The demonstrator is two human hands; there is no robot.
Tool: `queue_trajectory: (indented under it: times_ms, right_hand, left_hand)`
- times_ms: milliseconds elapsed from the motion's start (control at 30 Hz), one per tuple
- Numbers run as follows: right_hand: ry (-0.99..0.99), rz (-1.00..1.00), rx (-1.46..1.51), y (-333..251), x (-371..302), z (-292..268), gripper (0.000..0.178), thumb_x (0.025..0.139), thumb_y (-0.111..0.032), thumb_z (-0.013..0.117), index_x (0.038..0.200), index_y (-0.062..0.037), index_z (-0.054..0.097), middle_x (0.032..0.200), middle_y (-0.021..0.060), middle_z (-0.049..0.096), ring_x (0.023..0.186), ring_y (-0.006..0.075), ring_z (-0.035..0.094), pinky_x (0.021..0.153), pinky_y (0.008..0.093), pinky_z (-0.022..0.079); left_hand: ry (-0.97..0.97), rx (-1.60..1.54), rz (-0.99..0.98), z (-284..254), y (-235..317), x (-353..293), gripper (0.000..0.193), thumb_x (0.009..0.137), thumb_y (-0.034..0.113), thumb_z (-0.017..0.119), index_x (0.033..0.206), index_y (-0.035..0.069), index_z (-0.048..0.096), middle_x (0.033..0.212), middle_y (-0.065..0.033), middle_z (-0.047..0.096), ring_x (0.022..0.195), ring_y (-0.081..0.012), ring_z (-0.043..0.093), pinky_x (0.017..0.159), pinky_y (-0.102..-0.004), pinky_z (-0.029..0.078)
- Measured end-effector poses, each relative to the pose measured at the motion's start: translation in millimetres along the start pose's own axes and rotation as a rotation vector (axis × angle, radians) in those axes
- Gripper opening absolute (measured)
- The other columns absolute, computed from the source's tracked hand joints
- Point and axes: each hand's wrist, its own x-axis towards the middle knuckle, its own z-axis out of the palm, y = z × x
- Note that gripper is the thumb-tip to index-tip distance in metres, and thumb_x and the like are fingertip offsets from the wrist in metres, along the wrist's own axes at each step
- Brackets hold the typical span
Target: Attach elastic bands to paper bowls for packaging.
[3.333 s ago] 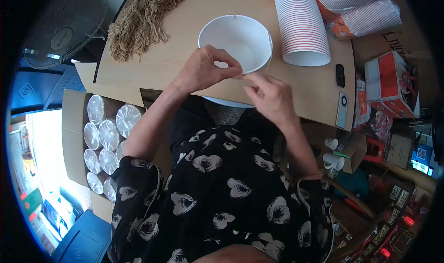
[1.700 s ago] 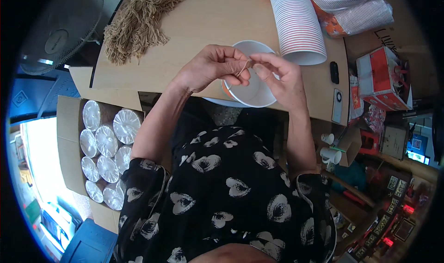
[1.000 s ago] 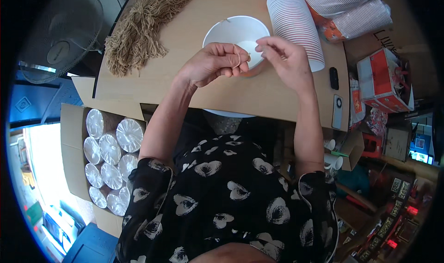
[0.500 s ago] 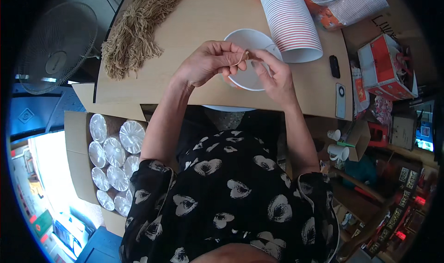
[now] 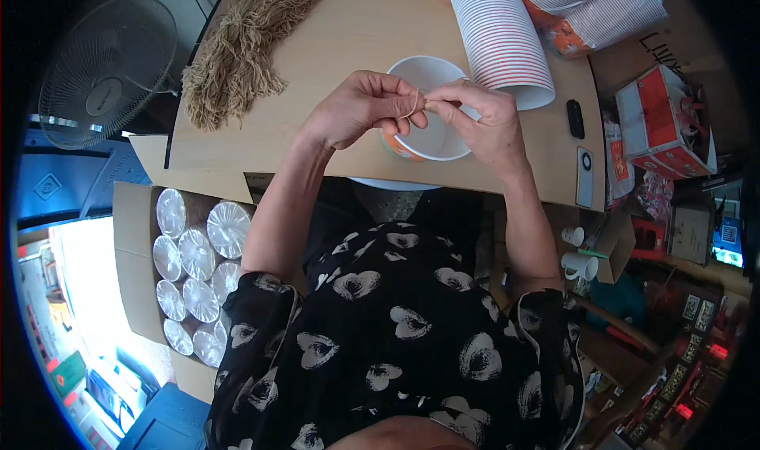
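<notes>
A thin tan string [image 5: 415,102] loops at the fingertips of both my hands. My left hand [image 5: 366,111] is closed in a pinch on it. From the other side, the thumb and fingers of my right hand [image 5: 484,119] press together on the string's end. Below them stands a paper tub [image 5: 435,143], white inside and orange outside, its mouth facing up and partly covered by my hands. To the far left on the table lies a heap of tan strings [image 5: 237,54] like the one I hold.
A long stack of nested paper tubs [image 5: 503,34] lies at the back right, beside bagged tubs [image 5: 606,18]. A black object [image 5: 574,117] and a phone-like device [image 5: 584,177] lie along the table's right side. An open carton [image 5: 134,252] of wrapped stacks stands left; a fan [image 5: 107,86] is beyond.
My right hand has shifted slightly right, and its fingertips now pinch together at the string. The left hand keeps its hold. The whole view has shifted a little.
</notes>
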Motion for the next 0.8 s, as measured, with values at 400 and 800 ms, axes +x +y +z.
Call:
queue_trajectory:
  times_ms: [400,800]
  right_hand:
    - [-0.063,-0.206,-0.299,-12.9,0.0,2.1,0.008,0.085,-0.002,0.071,0.092,-0.0025,0.067,0.079,0.0093,0.068,0.073,0.0262,0.067,0.065,0.0358,0.053]
    - [0.128,-0.018,-0.042,-9.8,-14.0,4.9,0.005,0.093,-0.001,0.064,0.096,0.0026,0.062,0.099,0.0098,0.068,0.071,0.0131,0.06,0.065,0.027,0.049]
  left_hand:
    - [-0.022,0.059,-0.029,-0.4,-1.9,-8.1,0.025,0.098,0.022,0.067,0.108,0.0,0.07,0.089,-0.008,0.074,0.071,-0.0082,0.065,0.065,-0.0189,0.051]
    - [0.032,0.089,0.096,17.6,-5.9,-13.5,0.034,0.108,0.03,0.05,0.117,0.004,0.07,0.075,0.0036,0.059,0.066,-0.0039,0.05,0.061,-0.0198,0.044]
